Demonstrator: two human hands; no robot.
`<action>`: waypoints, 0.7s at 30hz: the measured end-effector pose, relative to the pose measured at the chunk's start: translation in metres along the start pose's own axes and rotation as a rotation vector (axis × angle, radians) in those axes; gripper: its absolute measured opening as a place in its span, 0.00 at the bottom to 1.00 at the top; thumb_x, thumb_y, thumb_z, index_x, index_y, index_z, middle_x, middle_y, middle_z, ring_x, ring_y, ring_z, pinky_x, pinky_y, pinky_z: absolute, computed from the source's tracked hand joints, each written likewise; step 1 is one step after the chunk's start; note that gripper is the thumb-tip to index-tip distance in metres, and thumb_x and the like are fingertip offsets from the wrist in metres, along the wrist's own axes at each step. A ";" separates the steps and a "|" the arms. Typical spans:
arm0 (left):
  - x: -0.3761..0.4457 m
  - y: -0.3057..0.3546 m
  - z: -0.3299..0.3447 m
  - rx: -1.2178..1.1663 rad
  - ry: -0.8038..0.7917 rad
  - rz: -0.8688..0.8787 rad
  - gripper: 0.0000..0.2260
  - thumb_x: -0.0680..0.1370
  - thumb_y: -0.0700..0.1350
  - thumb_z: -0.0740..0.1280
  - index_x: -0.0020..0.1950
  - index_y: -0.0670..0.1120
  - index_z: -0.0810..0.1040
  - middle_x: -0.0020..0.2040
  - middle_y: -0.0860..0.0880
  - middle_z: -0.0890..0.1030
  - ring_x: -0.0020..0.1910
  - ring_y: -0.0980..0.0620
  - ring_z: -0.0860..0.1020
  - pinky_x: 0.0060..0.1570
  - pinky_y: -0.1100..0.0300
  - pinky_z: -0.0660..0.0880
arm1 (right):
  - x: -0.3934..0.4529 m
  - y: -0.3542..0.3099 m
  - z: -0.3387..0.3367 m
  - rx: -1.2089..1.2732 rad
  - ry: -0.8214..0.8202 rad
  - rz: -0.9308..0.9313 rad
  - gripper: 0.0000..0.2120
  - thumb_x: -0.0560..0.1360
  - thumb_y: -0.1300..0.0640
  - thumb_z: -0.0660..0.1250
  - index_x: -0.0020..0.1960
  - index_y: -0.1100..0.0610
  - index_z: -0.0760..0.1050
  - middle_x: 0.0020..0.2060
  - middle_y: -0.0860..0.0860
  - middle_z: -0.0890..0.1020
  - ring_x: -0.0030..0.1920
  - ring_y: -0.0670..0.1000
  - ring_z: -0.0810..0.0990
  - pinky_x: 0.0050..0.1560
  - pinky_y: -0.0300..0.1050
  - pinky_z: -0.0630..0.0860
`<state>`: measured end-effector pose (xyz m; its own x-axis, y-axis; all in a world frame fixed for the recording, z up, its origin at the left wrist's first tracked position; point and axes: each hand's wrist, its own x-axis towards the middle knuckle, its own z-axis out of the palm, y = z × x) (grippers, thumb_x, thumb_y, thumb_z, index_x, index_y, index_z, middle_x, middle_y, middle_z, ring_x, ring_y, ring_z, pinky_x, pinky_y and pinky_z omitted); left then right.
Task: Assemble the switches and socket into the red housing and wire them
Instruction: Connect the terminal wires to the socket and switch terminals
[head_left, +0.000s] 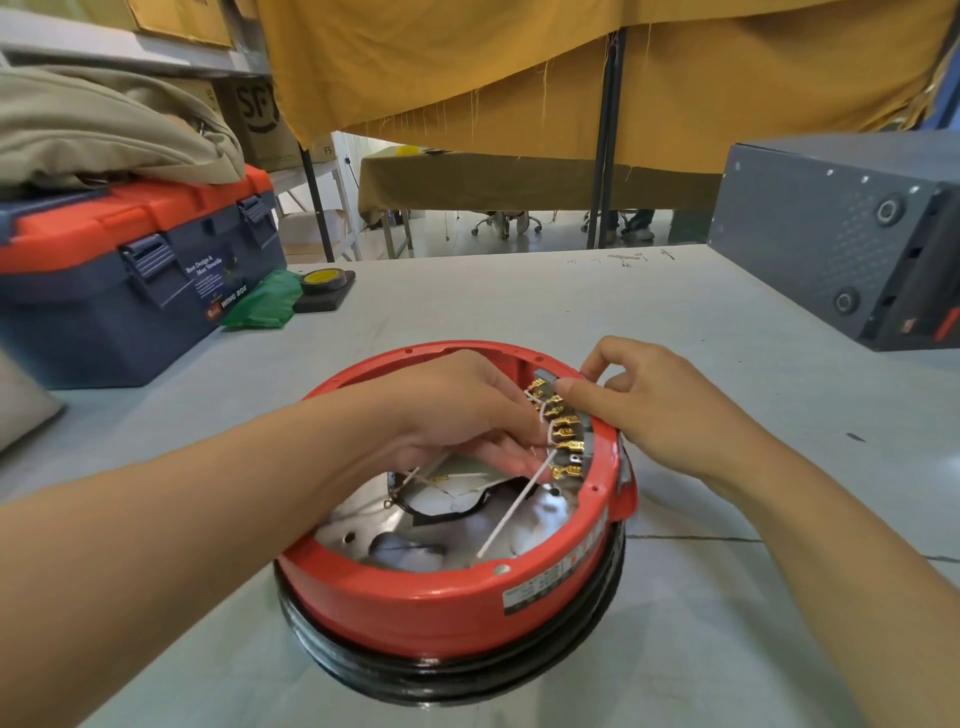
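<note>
A round red housing (447, 597) sits on a grey table (727, 364). The left hand (457, 415) reaches inside it, fingers curled around thin white wires (511, 512). The right hand (654, 410) pinches the housing's right rim beside a row of brass terminals (563, 431).

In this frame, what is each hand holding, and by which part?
The right hand pinches the red housing at its far-right rim, thumb inside by the brass terminals. The left hand reaches inside among the white wires; its grip cannot be told.
</note>
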<state>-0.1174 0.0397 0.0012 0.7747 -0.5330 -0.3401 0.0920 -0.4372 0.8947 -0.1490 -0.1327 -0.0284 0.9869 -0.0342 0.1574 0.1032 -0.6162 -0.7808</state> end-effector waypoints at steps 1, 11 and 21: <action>0.000 0.000 0.000 -0.018 -0.010 -0.010 0.06 0.75 0.31 0.65 0.40 0.36 0.81 0.32 0.41 0.83 0.31 0.51 0.83 0.31 0.68 0.79 | 0.001 0.001 0.000 0.023 0.001 -0.004 0.14 0.74 0.44 0.67 0.44 0.56 0.74 0.28 0.55 0.80 0.23 0.45 0.74 0.28 0.37 0.70; -0.001 -0.008 0.008 -0.087 0.026 0.061 0.09 0.75 0.30 0.64 0.36 0.36 0.78 0.25 0.45 0.80 0.23 0.56 0.79 0.23 0.70 0.73 | 0.004 0.006 0.006 0.037 0.115 0.058 0.16 0.70 0.40 0.70 0.42 0.54 0.77 0.32 0.54 0.80 0.31 0.48 0.77 0.32 0.41 0.68; 0.003 -0.014 0.011 -0.002 0.078 0.135 0.08 0.75 0.32 0.66 0.36 0.38 0.79 0.30 0.43 0.81 0.26 0.55 0.79 0.22 0.69 0.69 | 0.001 0.002 0.008 -0.068 0.130 0.054 0.17 0.72 0.39 0.67 0.43 0.54 0.72 0.33 0.52 0.81 0.34 0.48 0.79 0.33 0.42 0.69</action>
<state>-0.1232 0.0363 -0.0155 0.8263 -0.5290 -0.1932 -0.0151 -0.3637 0.9314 -0.1469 -0.1277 -0.0343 0.9662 -0.1675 0.1962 0.0370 -0.6627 -0.7479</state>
